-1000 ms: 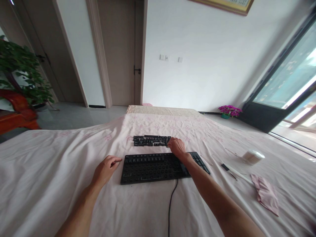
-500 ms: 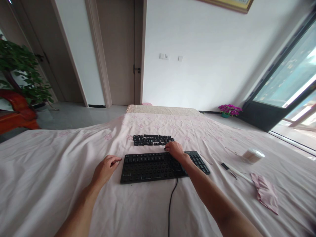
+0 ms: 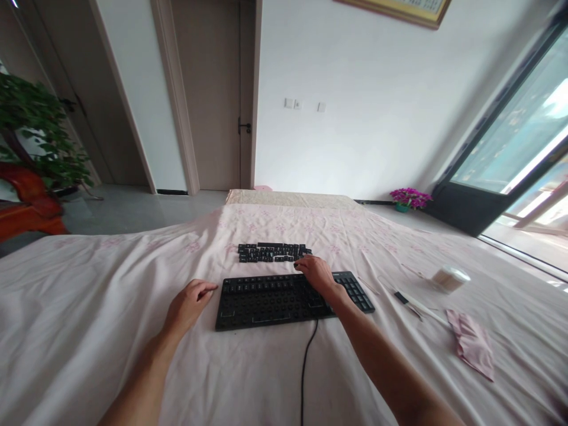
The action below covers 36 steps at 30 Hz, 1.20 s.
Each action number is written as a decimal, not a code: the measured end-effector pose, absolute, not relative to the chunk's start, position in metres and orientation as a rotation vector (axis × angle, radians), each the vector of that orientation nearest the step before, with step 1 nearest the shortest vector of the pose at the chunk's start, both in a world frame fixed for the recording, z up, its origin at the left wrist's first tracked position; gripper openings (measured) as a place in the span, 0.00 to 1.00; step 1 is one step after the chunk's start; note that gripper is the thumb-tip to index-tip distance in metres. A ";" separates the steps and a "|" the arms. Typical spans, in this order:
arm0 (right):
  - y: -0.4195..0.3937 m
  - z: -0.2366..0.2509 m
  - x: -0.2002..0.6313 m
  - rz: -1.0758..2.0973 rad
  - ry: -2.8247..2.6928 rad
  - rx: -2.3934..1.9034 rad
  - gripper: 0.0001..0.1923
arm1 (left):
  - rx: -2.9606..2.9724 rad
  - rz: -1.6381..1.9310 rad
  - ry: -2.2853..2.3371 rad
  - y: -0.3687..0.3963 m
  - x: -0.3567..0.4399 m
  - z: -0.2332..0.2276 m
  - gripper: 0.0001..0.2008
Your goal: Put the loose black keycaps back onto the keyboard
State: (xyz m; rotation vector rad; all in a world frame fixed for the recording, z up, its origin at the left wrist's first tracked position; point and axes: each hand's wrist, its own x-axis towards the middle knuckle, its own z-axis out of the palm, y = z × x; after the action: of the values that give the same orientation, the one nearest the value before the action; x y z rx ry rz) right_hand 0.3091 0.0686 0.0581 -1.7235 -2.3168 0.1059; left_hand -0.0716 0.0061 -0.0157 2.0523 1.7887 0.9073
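Observation:
A black keyboard (image 3: 261, 305) lies on the pink-white cloth, its top row of keys and number pad capped while much of the main area is bare of keycaps. Behind it, loose black keycaps (image 3: 270, 251) are laid out in rows. My right hand (image 3: 316, 270) reaches over the keyboard's back edge, thumb and finger pinched on a small dark keycap (image 3: 296, 265) just in front of those rows. Curled beside the keyboard's left end is my left hand (image 3: 191, 302), fingertips close to the back corner and nothing visible in them.
A cable (image 3: 307, 361) runs from the keyboard toward me. To the right lie a clear tub of cotton swabs (image 3: 449, 278), a brush (image 3: 402, 297), tweezers (image 3: 416, 312) and a pink cloth (image 3: 471, 343). The bedspread (image 3: 89, 331) has folds on the left.
The view has shifted slightly. My right hand, pinching the keycap, stays near the front of the loose rows with little movement; my left hand keeps its place.

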 end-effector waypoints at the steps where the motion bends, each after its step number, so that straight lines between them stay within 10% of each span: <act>1: 0.063 0.059 0.311 0.115 -2.302 -1.685 0.14 | 2.053 0.911 1.784 0.006 -0.072 -0.016 0.14; 36: -0.001 0.058 0.285 -0.330 -2.670 -1.715 0.15 | 2.045 0.924 1.771 0.006 -0.073 -0.017 0.14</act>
State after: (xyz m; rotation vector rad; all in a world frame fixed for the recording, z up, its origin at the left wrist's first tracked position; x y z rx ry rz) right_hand 0.2855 -0.0013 0.0579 -1.7151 -2.6705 -0.3304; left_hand -0.0728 0.0061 -0.0174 2.0454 1.7711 0.9241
